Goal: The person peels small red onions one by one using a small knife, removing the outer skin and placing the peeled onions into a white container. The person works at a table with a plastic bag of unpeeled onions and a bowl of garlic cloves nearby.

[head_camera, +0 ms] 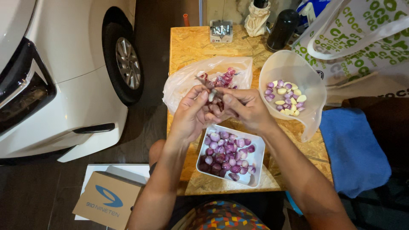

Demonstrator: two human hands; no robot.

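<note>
Parked right beside the work, a white car (64, 64) fills the left of the scene, its front wheel (127, 63) close to the left edge of a small chipboard surface (191, 44) standing on a dark floor. Over the middle of that surface both hands are up and pressed close together: the left hand (192, 115) and the right hand (247, 108) meet fingertip to fingertip, pinching a small shallot (211, 94) between them, papery skin sticking up from it. Just beyond the hands lies a clear plastic bag (204, 74) with purple peelings (223, 79) in it. Directly under the wrists, at the near edge, sits a white square dish (256, 164) piled with purple shallots (228, 153). Off to the right edge, a translucent plastic bowl (289, 66) is tilted toward the person, holding peeled shallots and pale garlic cloves (286, 99). At the far edge stand a small box of metal bits (221, 30), a dark bottle (283, 29) and a printed tote bag (366, 38). Down on the floor at left, a cardboard box (108, 200); on the right, a blue cloth (353, 149).
</note>
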